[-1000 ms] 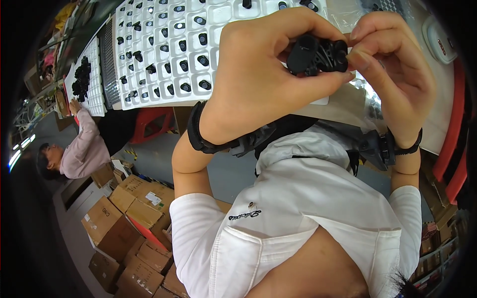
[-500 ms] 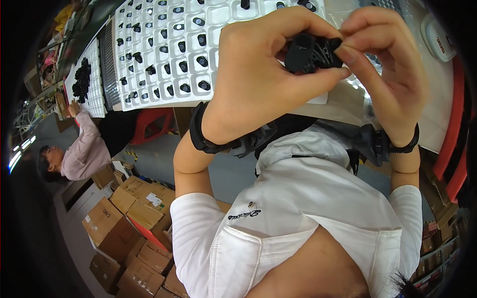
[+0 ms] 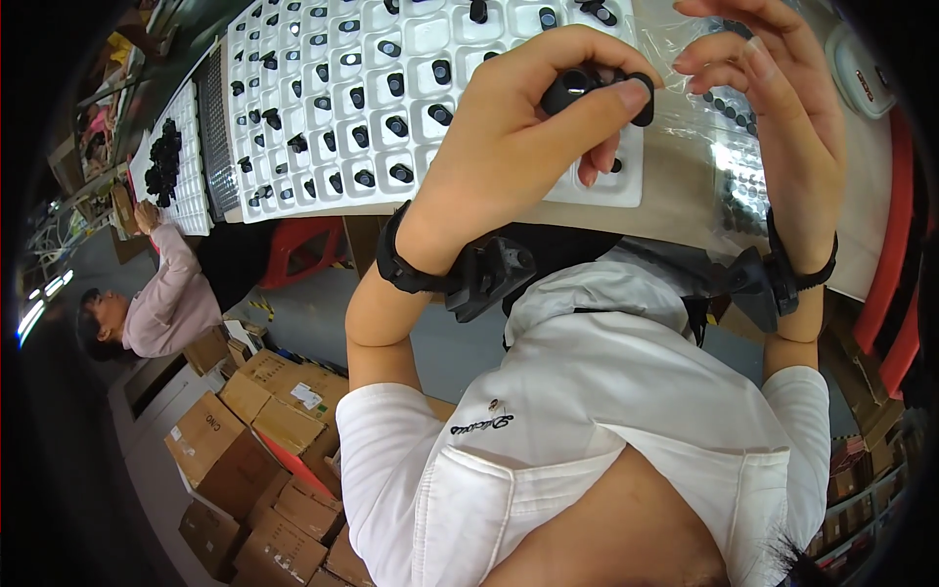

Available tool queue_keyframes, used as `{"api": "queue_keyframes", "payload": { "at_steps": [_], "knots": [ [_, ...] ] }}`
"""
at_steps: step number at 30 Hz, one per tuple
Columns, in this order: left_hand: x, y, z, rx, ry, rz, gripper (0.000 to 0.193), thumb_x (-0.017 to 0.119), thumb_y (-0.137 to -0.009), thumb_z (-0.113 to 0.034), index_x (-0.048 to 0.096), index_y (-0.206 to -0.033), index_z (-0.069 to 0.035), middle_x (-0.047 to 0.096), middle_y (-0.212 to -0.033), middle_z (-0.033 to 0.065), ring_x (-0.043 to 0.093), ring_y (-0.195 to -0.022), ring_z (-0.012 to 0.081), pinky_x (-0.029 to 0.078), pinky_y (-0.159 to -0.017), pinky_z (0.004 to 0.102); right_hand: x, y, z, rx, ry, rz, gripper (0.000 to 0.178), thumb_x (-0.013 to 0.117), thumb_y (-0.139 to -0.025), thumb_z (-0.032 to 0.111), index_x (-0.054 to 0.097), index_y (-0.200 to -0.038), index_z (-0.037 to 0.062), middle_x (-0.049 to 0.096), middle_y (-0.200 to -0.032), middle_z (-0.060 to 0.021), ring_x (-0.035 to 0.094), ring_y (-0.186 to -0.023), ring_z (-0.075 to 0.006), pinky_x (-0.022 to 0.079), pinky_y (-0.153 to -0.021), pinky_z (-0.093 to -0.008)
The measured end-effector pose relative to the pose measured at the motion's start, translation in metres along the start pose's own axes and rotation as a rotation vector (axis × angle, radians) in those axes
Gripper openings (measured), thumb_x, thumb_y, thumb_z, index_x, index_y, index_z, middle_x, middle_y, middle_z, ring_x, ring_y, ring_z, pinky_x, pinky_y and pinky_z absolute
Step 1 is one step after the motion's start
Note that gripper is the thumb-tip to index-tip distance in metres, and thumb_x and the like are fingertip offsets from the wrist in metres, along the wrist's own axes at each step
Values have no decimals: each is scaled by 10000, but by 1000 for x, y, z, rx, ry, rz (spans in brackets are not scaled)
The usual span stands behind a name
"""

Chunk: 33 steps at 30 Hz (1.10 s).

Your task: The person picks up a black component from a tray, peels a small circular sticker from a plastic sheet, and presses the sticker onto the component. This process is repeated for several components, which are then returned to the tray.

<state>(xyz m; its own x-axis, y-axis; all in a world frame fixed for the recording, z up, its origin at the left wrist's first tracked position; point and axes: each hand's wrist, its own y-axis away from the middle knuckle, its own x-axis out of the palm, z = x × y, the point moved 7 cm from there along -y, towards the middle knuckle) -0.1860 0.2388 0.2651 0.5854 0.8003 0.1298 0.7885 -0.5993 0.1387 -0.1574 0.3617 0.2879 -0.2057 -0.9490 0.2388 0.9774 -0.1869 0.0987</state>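
Note:
My left hand (image 3: 518, 137) is closed around a small black plastic part (image 3: 565, 93), its thumb pressed along the near side. The part has a rounded, shiny end and a flat oval end; my fingers hide its middle. To the right, my right hand (image 3: 792, 127) is raised with its fingers apart and nothing visible in them. Below both hands lies a white compartment tray (image 3: 626, 188), many of its pockets holding small black parts like the one I hold. A clear plastic sheet with rows of small round dark pads (image 3: 740, 186) sits beneath my right hand.
A white rounded case (image 3: 861, 73) stands at the table's right side. On the far left, a person in a pink top (image 3: 171, 293) works at another white tray with a pile of black parts (image 3: 163, 161). Cardboard boxes (image 3: 205, 440) are stacked on the floor by a red stool (image 3: 298, 249).
My right hand has let go of the black part and moved up and away, its fingers spreading. My left hand keeps the part, now turned, and has shifted slightly.

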Motion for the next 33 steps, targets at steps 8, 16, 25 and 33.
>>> {"api": "queue_keyframes", "payload": {
  "at_steps": [8, 16, 25, 33],
  "knots": [
    [-11, -7, -3, 348, -166, 80, 102, 553, -732, -18, 551, -831, 10, 511, -604, 5, 469, -503, 41, 375, -448, 156, -8, -1, 4, -75, 96, -96, 285, 481, -773, 79, 379, -1015, -30, 467, -965, -161, 535, -766, -162, 431, -677, -231],
    [5, -5, -22, 546, -113, 181, 110, 514, -756, 21, 531, -864, 30, 513, -631, 24, 455, -508, 46, 373, -468, 160, -42, -10, 23, -182, 393, -51, 213, 475, -773, 61, 441, -955, -43, 472, -959, -144, 520, -797, -153, 415, -702, -233],
    [-17, 0, -5, 63, -261, -136, 119, 600, -673, 22, 570, -788, 27, 546, -600, 37, 486, -456, 54, 369, -392, 156, -97, -16, -13, -151, 710, 249, 128, 465, -796, 72, 515, -882, -8, 495, -918, -42, 486, -815, -94, 353, -744, -201],
    [-11, -1, -2, 94, -375, -91, 102, 593, -678, 27, 570, -777, 28, 548, -604, 36, 496, -470, 51, 384, -406, 157, -136, -22, -55, -20, 891, 204, 87, 511, -770, 76, 533, -820, 8, 501, -803, 11, 454, -731, -54, 342, -669, -167]
  ]
}}
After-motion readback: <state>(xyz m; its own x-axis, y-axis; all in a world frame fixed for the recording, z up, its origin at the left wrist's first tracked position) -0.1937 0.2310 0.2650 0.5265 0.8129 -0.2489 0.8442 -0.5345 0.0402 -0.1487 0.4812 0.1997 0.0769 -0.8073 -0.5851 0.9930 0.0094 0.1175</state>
